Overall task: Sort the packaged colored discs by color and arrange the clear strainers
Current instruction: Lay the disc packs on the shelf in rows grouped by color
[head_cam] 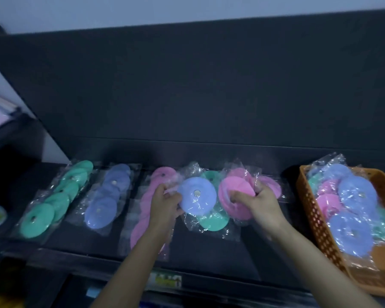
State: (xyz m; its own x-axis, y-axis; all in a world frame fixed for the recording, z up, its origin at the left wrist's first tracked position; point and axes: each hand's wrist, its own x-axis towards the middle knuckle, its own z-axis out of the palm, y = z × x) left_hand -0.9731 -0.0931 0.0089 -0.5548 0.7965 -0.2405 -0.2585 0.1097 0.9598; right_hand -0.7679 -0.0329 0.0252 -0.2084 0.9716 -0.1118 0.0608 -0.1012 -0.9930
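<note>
Your left hand (165,203) pinches the blue disc packet (197,194) in the middle of the frame. Your right hand (257,202) grips pink disc packets (231,196) just beside it. Lay the blue one flat on the blue row (107,196), left of middle. More packets wait in the orange basket (316,218) at the right.

One wide-angle camera, worn on the person's head, looks forward and down from close above the front edge of a dark shelf (93,247). It faces the back panel (209,85); the shelf's right end runs out of frame.
</note>
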